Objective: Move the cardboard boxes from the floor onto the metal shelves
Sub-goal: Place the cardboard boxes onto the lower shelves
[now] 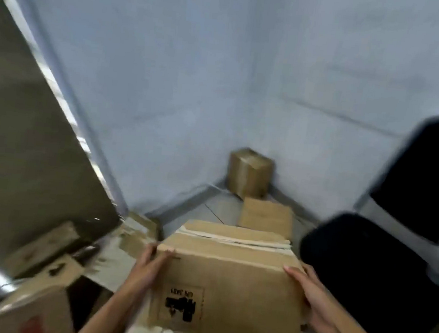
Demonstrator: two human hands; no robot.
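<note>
A pale tiled floor carries a small taped box in the wall corner, with a flat cardboard piece lying just in front of that box.

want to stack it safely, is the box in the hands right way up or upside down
Upside down: the printed marks and logo on the held box read inverted. Left hand and right hand hold its sides.

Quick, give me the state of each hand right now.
Left hand: grips the left side of the cardboard box.
Right hand: holds the box's right side.
</note>
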